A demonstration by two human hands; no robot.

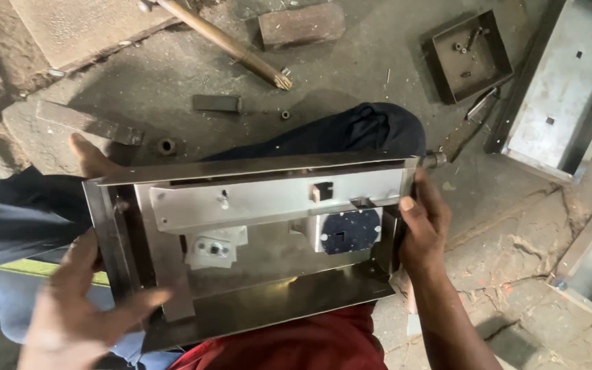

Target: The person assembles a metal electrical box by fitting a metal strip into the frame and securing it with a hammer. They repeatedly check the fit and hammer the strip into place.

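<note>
1. Holding step in hand: a shallow steel tray-like panel is braced over the person's lap, above the concrete floor, open face up.
2. Left hand: blurred, fingers spread, laid flat against the panel's left edge and lower left corner; not clenched round it.
3. Right hand: closed on the panel's right edge, thumb on the rim, fingers behind.
4. Panel, appearance: folded rims all round; a long bright plate screwed across the upper half; a small white fitting below it at left; a dark round part in a square mount at right.
5. Next move, as judged: any turning calls for both edges firmly held, since the left hand only presses.
6. Floor, far right corner: a small square metal box with loose screws; beside it a long steel channel. Far edge: a wooden handle and a brick.
</note>
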